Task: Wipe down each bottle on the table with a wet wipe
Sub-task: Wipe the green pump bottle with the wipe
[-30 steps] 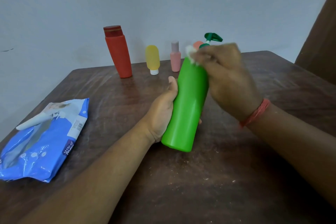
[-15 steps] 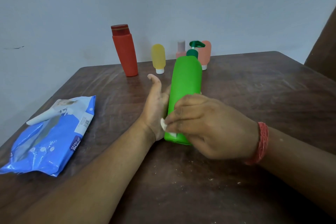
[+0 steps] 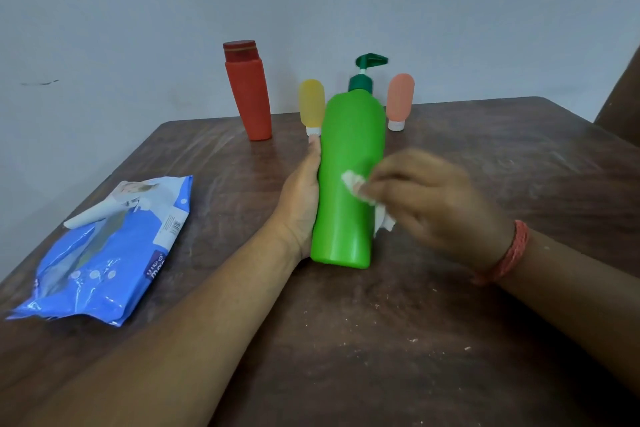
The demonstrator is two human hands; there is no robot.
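A tall green pump bottle (image 3: 349,177) stands on the brown table (image 3: 450,340) in the middle. My left hand (image 3: 301,198) grips its left side and holds it upright. My right hand (image 3: 433,204), blurred by motion, holds a crumpled white wet wipe (image 3: 356,185) against the bottle's right side at mid-height. Behind it stand a red bottle (image 3: 247,94), a small yellow bottle (image 3: 311,106) and a small peach bottle (image 3: 400,100), the last two resting on their white caps.
A blue pack of wet wipes (image 3: 107,250) lies flat at the table's left edge. A pale wall rises right behind the far edge. Small white crumbs dot the tabletop near me. A dark brown panel (image 3: 623,97) shows at the far right.
My right hand with the wipe went from the bottle's neck down to its base, then back up to mid-height on the right side. The green bottle has been tipped more upright.
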